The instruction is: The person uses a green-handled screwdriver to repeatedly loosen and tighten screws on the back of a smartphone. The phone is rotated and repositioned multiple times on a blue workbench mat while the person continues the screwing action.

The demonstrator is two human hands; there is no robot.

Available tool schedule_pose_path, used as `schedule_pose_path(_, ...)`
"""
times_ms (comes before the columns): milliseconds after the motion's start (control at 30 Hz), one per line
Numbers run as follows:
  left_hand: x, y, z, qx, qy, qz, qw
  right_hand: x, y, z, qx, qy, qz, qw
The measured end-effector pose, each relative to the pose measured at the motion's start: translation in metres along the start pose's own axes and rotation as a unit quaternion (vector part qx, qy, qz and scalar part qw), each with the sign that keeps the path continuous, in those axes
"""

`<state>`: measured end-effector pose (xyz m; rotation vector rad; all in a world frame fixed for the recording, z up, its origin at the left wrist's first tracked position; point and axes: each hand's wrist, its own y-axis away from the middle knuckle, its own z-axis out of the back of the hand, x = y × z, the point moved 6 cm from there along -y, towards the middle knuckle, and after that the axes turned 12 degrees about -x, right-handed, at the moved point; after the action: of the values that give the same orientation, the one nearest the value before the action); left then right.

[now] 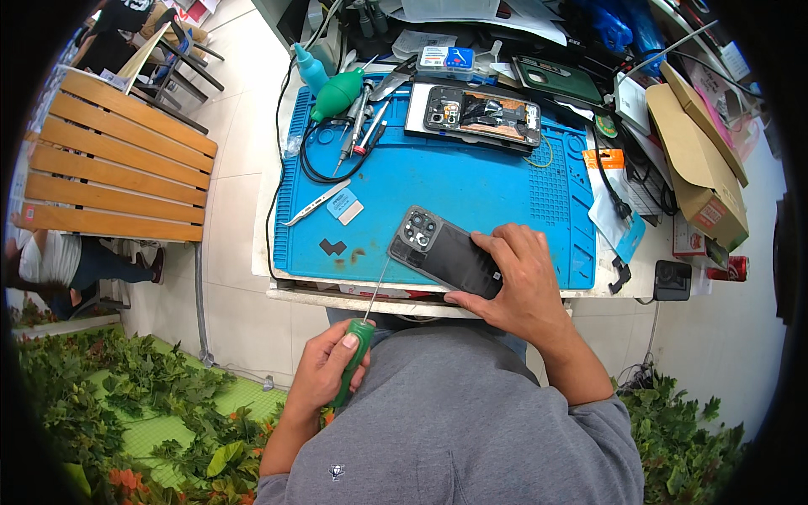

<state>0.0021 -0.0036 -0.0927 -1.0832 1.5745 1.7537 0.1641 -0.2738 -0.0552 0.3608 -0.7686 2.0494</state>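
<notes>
My left hand (pixel 332 366) is closed round the green handle (pixel 356 349) of a slender metal tool, whose thin shaft points up to the camera end of a dark phone (pixel 442 255); I cannot tell whether the tip touches it. My right hand (pixel 518 286) grips the phone at its right end on the blue work mat (pixel 480 185), near the front edge, with the rear lenses upward. To the left lie white tweezers (pixel 316 202), a small light-blue and cream card (pixel 343 206) and small black pieces (pixel 332 247).
An opened phone (pixel 481 118) on a stand, a green blower (pixel 337 94), drivers and cables crowd the back of the mat. Open cardboard boxes (pixel 699 168) stand right. A slatted wooden bench (pixel 122 156) is at left, with a seated person (pixel 76 265) near the edge.
</notes>
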Motion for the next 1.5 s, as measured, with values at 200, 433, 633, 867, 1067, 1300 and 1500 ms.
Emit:
schedule_pose_path(200,0.0051,0.0002,-0.0036,0.017,-0.02,0.026,0.999,-0.0013,-0.0007,0.0003,0.006,-0.003,-0.002,1.0)
schedule_pose_path(433,0.0017,-0.0033,-0.0005,-0.006,-0.005,0.014,1.0,-0.0021,-0.0005,-0.0002,0.004,-0.004,-0.003,1.0)
schedule_pose_path(633,-0.0011,-0.0032,-0.0004,0.0,0.007,0.019,1.0,-0.0024,-0.0005,-0.0007,0.005,-0.003,0.0,1.0)
schedule_pose_path(867,0.0007,-0.0022,-0.0011,0.013,0.01,0.03,0.999,-0.0028,-0.0008,-0.0008,0.001,-0.005,0.003,1.0)
schedule_pose_path(1067,0.003,-0.0012,-0.0003,0.008,-0.005,0.032,0.999,-0.0032,-0.0008,-0.0005,0.002,-0.005,0.001,1.0)
schedule_pose_path(1300,0.0024,-0.0015,-0.0018,-0.002,0.0,0.027,1.0,-0.0028,-0.0012,0.0,-0.001,-0.005,0.005,1.0)
schedule_pose_path(1500,0.0033,-0.0027,0.0002,0.011,0.02,0.032,0.999,-0.0036,-0.001,-0.0006,0.0,-0.011,0.002,1.0)
